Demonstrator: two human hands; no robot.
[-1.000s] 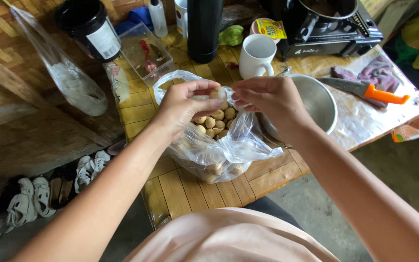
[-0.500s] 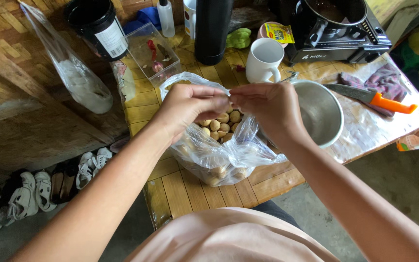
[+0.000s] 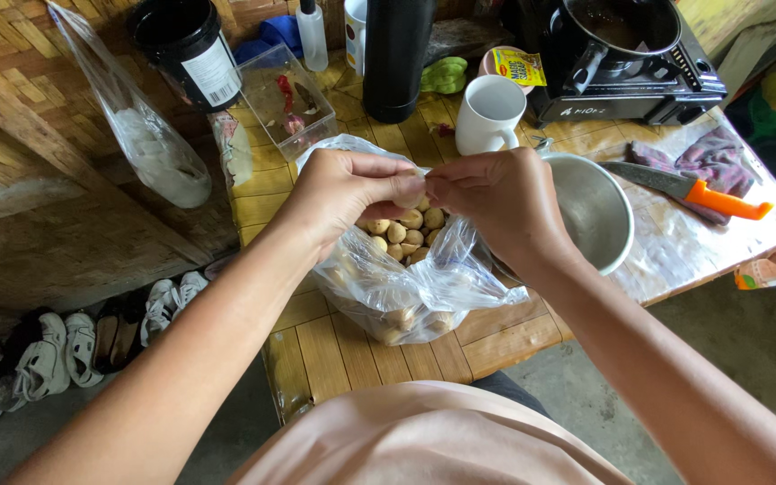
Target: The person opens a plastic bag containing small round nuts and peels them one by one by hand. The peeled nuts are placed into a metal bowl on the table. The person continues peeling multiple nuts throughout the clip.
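Pinching 1 small fruit between 2 hands, left hand, right hand, above 1 plastic bag.

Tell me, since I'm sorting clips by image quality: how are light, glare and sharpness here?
Head view: soft, even daylight, no hard shadows; mild sheen on the clear bag and steel bowl; left hand and right hand sharp; wide-angle lens bends the table edges.

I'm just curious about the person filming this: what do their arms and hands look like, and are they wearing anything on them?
Both arms are bare up to the frame edge, with no sleeves showing. The left hand and right hand wear no gloves, and no rings, watch or bracelets show. A pale pink garment covers the body below.
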